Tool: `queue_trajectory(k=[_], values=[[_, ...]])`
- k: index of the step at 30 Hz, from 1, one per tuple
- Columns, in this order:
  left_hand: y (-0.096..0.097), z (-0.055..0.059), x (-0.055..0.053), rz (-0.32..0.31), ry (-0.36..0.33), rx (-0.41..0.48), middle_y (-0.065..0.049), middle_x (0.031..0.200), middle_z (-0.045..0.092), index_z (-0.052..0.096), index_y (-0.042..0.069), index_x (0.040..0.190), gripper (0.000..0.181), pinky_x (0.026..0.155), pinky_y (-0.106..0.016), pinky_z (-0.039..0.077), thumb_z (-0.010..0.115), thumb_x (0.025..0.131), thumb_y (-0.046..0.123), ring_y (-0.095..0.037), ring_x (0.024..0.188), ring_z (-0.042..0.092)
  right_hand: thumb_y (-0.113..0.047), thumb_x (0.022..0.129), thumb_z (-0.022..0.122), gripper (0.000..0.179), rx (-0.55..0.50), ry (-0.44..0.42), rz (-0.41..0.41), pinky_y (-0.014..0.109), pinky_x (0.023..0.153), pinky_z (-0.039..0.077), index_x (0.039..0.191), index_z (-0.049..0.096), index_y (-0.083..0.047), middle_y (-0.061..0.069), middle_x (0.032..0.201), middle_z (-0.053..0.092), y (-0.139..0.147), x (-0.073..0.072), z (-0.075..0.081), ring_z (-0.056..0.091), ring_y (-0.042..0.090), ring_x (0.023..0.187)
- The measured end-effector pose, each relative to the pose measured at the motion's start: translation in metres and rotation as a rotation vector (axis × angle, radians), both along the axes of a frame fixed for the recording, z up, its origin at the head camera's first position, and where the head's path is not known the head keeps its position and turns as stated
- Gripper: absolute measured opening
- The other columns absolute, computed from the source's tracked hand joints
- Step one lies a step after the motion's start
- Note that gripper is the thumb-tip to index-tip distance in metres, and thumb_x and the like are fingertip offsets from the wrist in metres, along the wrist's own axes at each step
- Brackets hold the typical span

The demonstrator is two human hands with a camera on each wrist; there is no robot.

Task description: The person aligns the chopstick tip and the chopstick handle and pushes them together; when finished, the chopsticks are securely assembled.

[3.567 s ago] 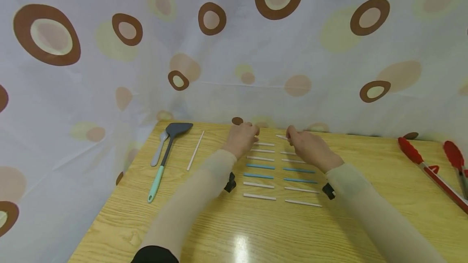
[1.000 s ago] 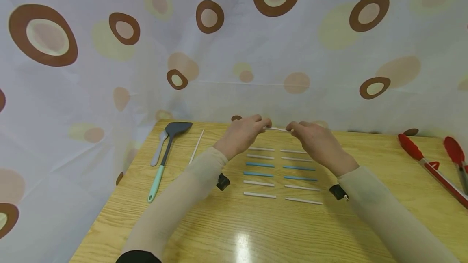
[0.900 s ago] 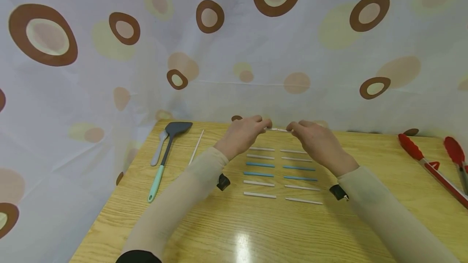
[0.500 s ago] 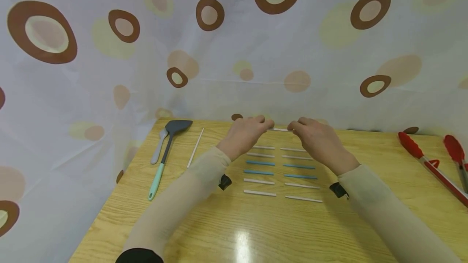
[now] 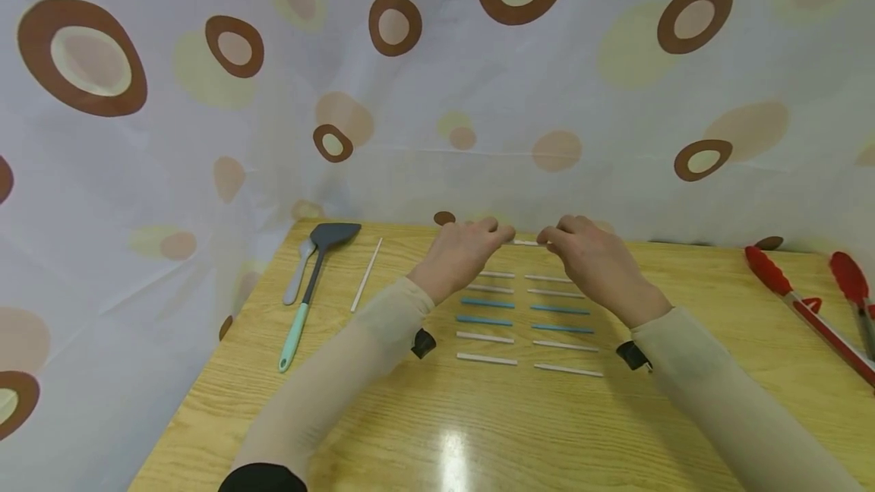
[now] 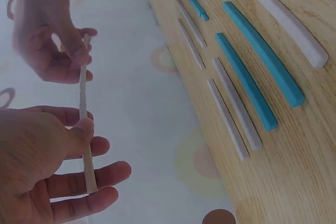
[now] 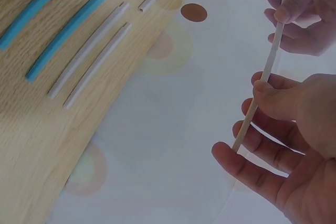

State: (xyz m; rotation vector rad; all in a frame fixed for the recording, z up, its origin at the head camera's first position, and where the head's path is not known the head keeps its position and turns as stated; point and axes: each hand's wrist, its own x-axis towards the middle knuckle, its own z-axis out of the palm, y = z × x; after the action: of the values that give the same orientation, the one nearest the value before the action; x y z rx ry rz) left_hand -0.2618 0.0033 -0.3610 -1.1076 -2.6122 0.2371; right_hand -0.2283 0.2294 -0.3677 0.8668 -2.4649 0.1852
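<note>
Over the table's far edge, my left hand [image 5: 461, 253] and right hand [image 5: 593, 264] hold a slim white chopstick [image 5: 526, 243] between them. Its two halves meet end to end in a straight line, with the joint [image 7: 272, 59] in the gap between the hands. In the left wrist view, the left thumb and fingers pinch the thicker half [image 6: 88, 169]. The right thumb and fingertips pinch the other half. Below the hands lie two columns of chopstick halves: white ones [image 5: 487, 359] and blue ones [image 5: 484, 320] at left, thinner white [image 5: 567, 370] and blue [image 5: 562, 329] ones at right.
At left lie a whole white chopstick [image 5: 367, 274], a dark turner with a mint handle [image 5: 294, 336] and a small grey utensil [image 5: 297, 279]. Two red-tipped tongs [image 5: 769, 272] lie at right. A patterned curtain [image 5: 437, 97] hangs behind the wooden table [image 5: 410, 431].
Both hands have lifted from the far end of the rows, taking a half each. The halves met at a slight angle a second ago and are in line now. The hands barely shift since.
</note>
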Motion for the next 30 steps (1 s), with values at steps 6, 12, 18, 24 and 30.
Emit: queue_trajectory(k=[6,12,18,24,30], values=[[0.003,0.000,0.003,-0.006,0.022,0.000,0.002,0.102,0.057,0.055,0.023,0.128,0.030,0.045,-0.023,0.033,0.057,0.101,0.009,-0.011,0.053,0.041,0.007,0.084,0.075,0.022,0.017,0.017,-0.002,0.037,0.058,0.051,0.101,0.071,-0.006,0.010,0.089,0.060,-0.001,0.001,-0.001,0.059,0.028,0.079],[0.004,0.000,0.003,0.000,0.051,0.003,0.003,0.103,0.059,0.057,0.024,0.128,0.029,0.044,-0.023,0.032,0.056,0.102,0.010,-0.011,0.050,0.040,0.009,0.083,0.074,0.022,0.012,0.061,0.010,0.037,0.054,0.050,0.100,0.070,-0.006,0.010,0.086,0.059,-0.003,0.001,-0.001,0.058,0.028,0.078],[0.004,-0.001,0.002,-0.006,0.071,0.017,0.006,0.099,0.059,0.060,0.025,0.125,0.026,0.043,-0.023,0.030,0.055,0.103,0.012,-0.010,0.049,0.040,0.013,0.080,0.074,0.026,0.004,0.091,0.008,0.035,0.047,0.045,0.098,0.071,-0.006,0.009,0.084,0.058,-0.004,-0.001,-0.002,0.057,0.027,0.074],[0.003,-0.005,0.001,-0.029,0.082,0.043,0.006,0.097,0.058,0.062,0.024,0.120,0.023,0.044,-0.021,0.031,0.056,0.102,0.012,-0.010,0.050,0.039,0.015,0.082,0.071,0.024,0.008,0.098,0.006,0.030,0.042,0.038,0.095,0.071,-0.005,0.008,0.088,0.060,-0.006,-0.002,-0.007,0.059,0.027,0.080],[0.001,-0.011,0.001,-0.055,0.154,0.040,0.005,0.087,0.050,0.062,0.024,0.112,0.019,0.043,-0.021,0.028,0.056,0.101,0.010,-0.009,0.049,0.034,0.015,0.081,0.071,0.024,0.009,0.108,0.009,0.029,0.040,0.037,0.094,0.072,-0.005,0.006,0.088,0.064,-0.007,-0.003,-0.013,0.060,0.026,0.078]])
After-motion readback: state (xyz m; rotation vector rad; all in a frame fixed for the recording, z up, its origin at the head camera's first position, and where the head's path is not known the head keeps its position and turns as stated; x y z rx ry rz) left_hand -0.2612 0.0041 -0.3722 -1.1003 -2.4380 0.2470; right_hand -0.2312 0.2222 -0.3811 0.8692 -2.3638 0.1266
